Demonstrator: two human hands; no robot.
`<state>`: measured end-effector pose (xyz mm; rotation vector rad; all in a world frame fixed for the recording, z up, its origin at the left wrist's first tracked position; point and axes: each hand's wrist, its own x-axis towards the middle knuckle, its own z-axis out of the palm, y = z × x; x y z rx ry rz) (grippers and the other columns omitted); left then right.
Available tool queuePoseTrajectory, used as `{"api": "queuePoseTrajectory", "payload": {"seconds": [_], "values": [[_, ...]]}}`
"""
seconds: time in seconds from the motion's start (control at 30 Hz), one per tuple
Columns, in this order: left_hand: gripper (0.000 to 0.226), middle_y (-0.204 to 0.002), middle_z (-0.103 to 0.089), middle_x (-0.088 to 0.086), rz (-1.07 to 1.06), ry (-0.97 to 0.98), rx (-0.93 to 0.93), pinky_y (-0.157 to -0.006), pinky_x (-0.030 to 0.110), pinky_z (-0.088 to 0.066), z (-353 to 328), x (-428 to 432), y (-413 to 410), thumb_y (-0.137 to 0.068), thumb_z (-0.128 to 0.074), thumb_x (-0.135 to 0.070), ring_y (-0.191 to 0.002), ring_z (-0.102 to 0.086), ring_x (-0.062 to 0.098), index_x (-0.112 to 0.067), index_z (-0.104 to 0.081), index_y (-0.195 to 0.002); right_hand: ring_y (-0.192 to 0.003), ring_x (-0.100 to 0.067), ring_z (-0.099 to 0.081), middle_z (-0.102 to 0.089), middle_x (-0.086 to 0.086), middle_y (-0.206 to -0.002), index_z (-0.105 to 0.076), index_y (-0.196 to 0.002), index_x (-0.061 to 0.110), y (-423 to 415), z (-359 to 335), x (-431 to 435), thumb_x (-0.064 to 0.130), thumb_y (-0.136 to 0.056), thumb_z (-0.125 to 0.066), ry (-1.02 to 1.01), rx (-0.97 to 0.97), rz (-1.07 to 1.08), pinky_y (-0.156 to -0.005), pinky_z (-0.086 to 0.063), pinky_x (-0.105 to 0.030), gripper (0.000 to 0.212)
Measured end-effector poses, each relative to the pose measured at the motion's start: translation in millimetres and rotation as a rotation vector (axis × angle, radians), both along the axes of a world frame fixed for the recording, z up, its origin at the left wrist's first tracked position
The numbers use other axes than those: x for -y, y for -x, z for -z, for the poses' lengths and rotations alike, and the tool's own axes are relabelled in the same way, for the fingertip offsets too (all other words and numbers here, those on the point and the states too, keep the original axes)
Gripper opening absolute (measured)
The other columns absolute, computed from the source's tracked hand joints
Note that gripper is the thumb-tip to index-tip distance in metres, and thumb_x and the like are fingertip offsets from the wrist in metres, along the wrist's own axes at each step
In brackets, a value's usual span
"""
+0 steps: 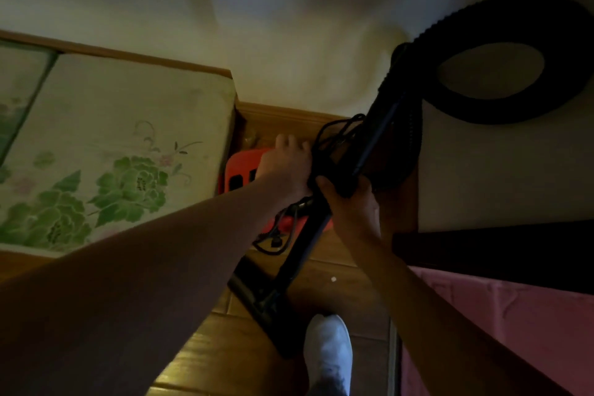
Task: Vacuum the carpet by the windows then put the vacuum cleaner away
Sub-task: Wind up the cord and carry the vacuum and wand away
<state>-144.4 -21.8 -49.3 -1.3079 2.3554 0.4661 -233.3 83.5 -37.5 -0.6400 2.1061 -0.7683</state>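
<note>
The vacuum cleaner's black wand (302, 244) runs from its floor head (263, 302) on the wooden floor up towards the wall. Its ribbed black hose (491, 26) loops in a ring at the upper right. My right hand (350, 202) grips the wand near its upper end. My left hand (286, 161) reaches in from the left, its fingers curled over the black cord (334, 135) bundled by the wand. The red vacuum body (244, 170) sits behind my hands in the corner, mostly hidden.
A cushion with green flowers (112, 154) on a wooden frame fills the left. A pale cabinet side (501, 170) and a pink cloth (514, 331) stand at the right. My white shoe (328, 350) is on the floor beside the floor head. The pale wall (289, 26) is behind.
</note>
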Motion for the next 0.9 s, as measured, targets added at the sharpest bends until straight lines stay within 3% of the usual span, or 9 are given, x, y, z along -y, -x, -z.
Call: {"api": "queuePoseTrajectory", "payload": {"seconds": [0.07, 0.13, 0.23, 0.3, 0.4, 0.5, 0.63, 0.77, 0.9], "values": [[0.064, -0.131, -0.051, 0.014, 0.021, -0.095, -0.048, -0.093, 0.043, -0.049, -10.7, 10.1, -13.4, -0.082, -0.075, -0.038, -0.125, -0.046, 0.036, -0.011, -0.050, -0.134, -0.112, -0.026, -0.060, -0.066, -0.007, -0.119, -0.057, -0.125, 0.010, -2.6, -1.6, -4.8, 0.045, -0.084, -0.070, 0.009, -0.036, -0.022, -0.062, -0.030, -0.013, 0.055], [0.052, -0.121, -0.061, 0.010, 0.055, -0.212, -0.021, -0.090, 0.042, -0.054, -23.0, 25.4, -17.7, -0.080, -0.077, -0.028, -0.113, -0.058, 0.032, -0.012, -0.059, -0.126, -0.109, -0.028, -0.063, -0.068, -0.009, -0.116, -0.059, -0.121, 0.010, -5.8, 1.9, -4.8, 0.044, -0.084, -0.072, 0.027, -0.060, 0.001, -0.070, -0.037, -0.012, 0.052], [0.021, -0.089, -0.059, 0.004, 0.063, -0.352, 0.097, -0.072, 0.034, -0.056, -40.2, 44.1, -12.4, -0.084, -0.075, -0.016, -0.087, -0.061, 0.023, -0.007, -0.059, -0.095, -0.095, -0.035, -0.070, -0.071, -0.012, -0.106, -0.060, -0.112, 0.011, -13.9, 7.3, 1.0, 0.053, -0.081, -0.070, 0.037, -0.054, 0.060, -0.079, -0.057, -0.043, 0.053], [0.009, -0.077, -0.054, 0.002, 0.058, -0.334, 0.097, -0.055, 0.027, -0.045, -44.1, 53.0, -6.5, -0.088, -0.068, -0.008, -0.074, -0.055, 0.019, -0.003, -0.062, -0.086, -0.091, -0.035, -0.070, -0.071, -0.013, -0.101, -0.060, -0.110, 0.009, -14.7, 13.0, 4.9, 0.057, -0.081, -0.067, 0.031, -0.069, 0.084, -0.078, -0.057, -0.048, 0.056], [0.022, -0.095, -0.058, 0.006, 0.056, -0.216, 0.024, -0.064, 0.030, -0.046, -37.8, 55.5, -3.2, -0.092, -0.064, -0.012, -0.085, -0.056, 0.022, 0.000, -0.064, -0.111, -0.104, -0.034, -0.066, -0.069, -0.015, -0.108, -0.058, -0.114, 0.005, -7.1, 11.9, 11.9, 0.052, -0.085, -0.067, 0.041, -0.097, 0.142, -0.089, -0.053, -0.040, 0.055], [0.019, -0.110, -0.064, 0.012, 0.027, 0.031, -0.063, -0.085, 0.039, -0.050, -20.6, 50.0, -1.2, -0.094, -0.061, -0.015, -0.103, -0.061, 0.031, -0.008, -0.064, -0.111, -0.118, -0.032, -0.056, -0.062, -0.017, -0.123, -0.053, -0.122, 0.000, 6.3, 12.7, 22.9, 0.045, -0.089, -0.065, 0.010, -0.101, 0.219, -0.089, -0.043, -0.033, 0.057], [0.032, -0.127, -0.053, 0.010, -0.003, 0.215, -0.062, -0.105, 0.054, -0.029, 12.1, 42.6, 14.7, -0.093, -0.057, -0.007, -0.127, -0.040, 0.033, -0.018, -0.062, -0.123, -0.125, -0.033, -0.052, -0.058, -0.019, -0.131, -0.050, -0.129, -0.003, 21.8, 22.1, 42.2, 0.042, -0.092, -0.061, -0.013, -0.088, 0.243, -0.098, -0.042, -0.035, 0.059], [0.030, -0.130, -0.048, 0.009, -0.033, 0.185, -0.083, -0.104, 0.050, -0.031, 40.2, 51.3, 32.0, -0.095, -0.059, -0.012, -0.128, -0.038, 0.032, -0.014, -0.062, -0.124, -0.127, -0.035, -0.049, -0.055, -0.022, -0.133, -0.047, -0.130, -0.004, 29.1, 36.8, 52.4, 0.036, -0.094, -0.060, -0.039, -0.106, 0.189, -0.104, -0.041, -0.040, 0.056], [0.044, -0.123, -0.060, 0.006, -0.117, -0.192, -0.137, -0.105, 0.050, -0.032, 43.5, 62.8, 42.8, -0.094, -0.055, -0.053, -0.122, -0.051, 0.032, -0.026, -0.060, -0.129, -0.124, -0.034, -0.051, -0.056, -0.019, -0.130, -0.048, -0.129, -0.001, 29.2, 49.4, 48.0, 0.035, -0.094, -0.062, -0.037, -0.115, 0.139, -0.099, -0.046, -0.040, 0.053]]}}
